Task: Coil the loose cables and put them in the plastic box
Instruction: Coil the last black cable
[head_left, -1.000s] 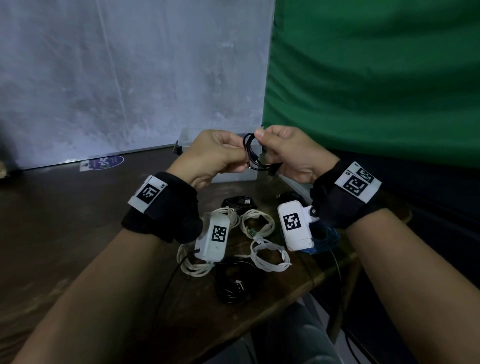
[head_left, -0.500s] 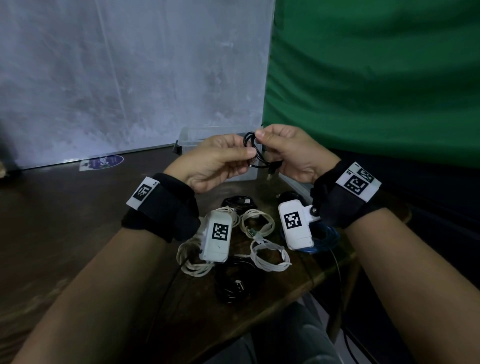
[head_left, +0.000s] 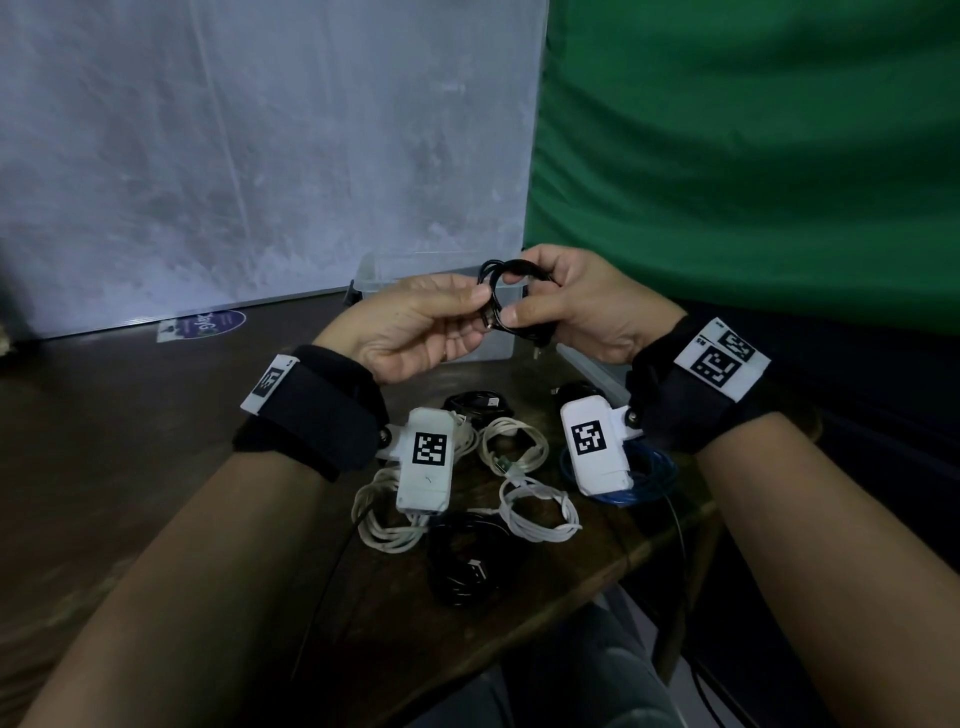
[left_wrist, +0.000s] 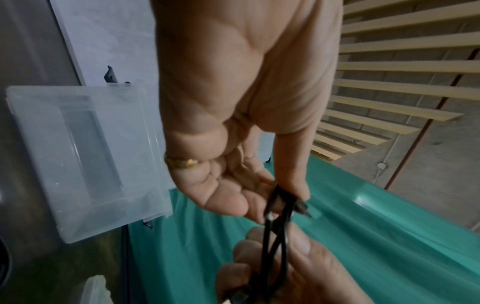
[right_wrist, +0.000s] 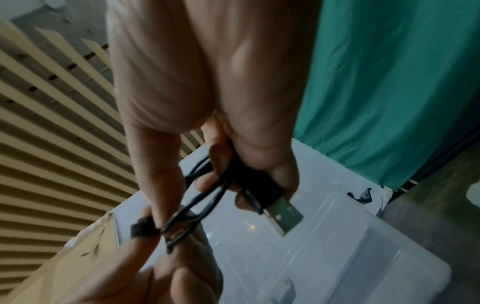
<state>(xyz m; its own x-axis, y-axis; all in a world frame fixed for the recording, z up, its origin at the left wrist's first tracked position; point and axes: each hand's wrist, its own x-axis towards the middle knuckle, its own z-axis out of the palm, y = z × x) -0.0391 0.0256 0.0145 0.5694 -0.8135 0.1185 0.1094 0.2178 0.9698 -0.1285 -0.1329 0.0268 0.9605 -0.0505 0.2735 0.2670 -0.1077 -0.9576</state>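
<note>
A small black cable (head_left: 501, 296), coiled into a few loops, is held up in the air between both hands, above the near edge of the clear box (head_left: 374, 270). The coil's left side is pinched by the left hand (head_left: 415, 325) between thumb and fingertips. The right hand (head_left: 576, 306) is curled round the right side, and the USB plug (right_wrist: 281, 214) is seen sticking out below its fingers. The box stands open at the back of the table (head_left: 104, 441). Lower on the table lie white cables (head_left: 537, 512), black cables (head_left: 467, 566) and a blue cable (head_left: 652, 475), all outside the box.
</note>
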